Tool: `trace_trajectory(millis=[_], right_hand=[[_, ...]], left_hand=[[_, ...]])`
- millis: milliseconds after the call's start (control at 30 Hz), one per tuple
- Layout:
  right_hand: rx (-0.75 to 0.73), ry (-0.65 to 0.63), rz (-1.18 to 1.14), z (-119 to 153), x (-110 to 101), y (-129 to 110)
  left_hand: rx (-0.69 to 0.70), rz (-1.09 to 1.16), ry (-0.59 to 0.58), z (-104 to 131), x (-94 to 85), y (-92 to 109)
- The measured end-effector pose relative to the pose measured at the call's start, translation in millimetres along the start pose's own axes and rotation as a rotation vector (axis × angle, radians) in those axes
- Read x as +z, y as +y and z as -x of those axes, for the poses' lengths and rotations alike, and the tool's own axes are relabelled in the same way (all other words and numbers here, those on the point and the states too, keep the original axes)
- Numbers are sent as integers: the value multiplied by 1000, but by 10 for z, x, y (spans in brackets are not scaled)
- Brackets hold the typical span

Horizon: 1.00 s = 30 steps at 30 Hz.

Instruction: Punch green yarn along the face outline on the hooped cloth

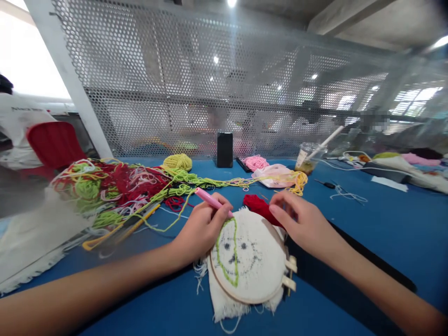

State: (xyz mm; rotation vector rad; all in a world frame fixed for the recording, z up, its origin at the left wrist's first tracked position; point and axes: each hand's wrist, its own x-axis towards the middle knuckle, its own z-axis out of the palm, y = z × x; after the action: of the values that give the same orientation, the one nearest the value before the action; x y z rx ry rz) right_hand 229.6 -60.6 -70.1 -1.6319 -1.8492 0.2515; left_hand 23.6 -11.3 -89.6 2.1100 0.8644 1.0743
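My left hand (pixel 206 226) is closed around a pink punch needle (pixel 210 199), its tip at the upper left of the fabric. A green yarn trails from the tool's back end toward the left. Beneath lies white cloth (pixel 259 261) stretched in a round embroidery hoop (pixel 224 290), with a dark smiling face drawn on it and a green yarn outline over its left part. Above the hoop's upper right edge is my right hand (pixel 304 221), fingers curled and thumb near the index fingertip, beside a red yarn bundle (pixel 261 207). Whatever its fingertips pinch, if anything, is hidden.
A tangled yarn heap (pixel 119 182) covers the table's left side, with yellow-handled scissors (pixel 136 224) before it. A black phone (pixel 224 150) stands upright against the perforated metal screen (pixel 175 84). A plastic cup with a straw (pixel 306 158) is at back right.
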Motion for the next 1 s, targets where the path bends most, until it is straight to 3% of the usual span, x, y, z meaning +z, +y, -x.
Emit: trace_trajectory(millis=[100,267,467,733,1000], right_hand=[[22,-239,26,24,15,-2],[92,-188,-182,17,104,-14],[239,-315,-589,33,49,-54],[100,-148,-467,45,163,4],[85,-136,-425,31,159,74]], left_hand=[[-7,3,7,3,4,-4],[-29,36,-1,7,13,-16],[-57,46,11,6,21,-34],[-131,145,-7,7,17,-6],[-152,196,16,27,1,-7]])
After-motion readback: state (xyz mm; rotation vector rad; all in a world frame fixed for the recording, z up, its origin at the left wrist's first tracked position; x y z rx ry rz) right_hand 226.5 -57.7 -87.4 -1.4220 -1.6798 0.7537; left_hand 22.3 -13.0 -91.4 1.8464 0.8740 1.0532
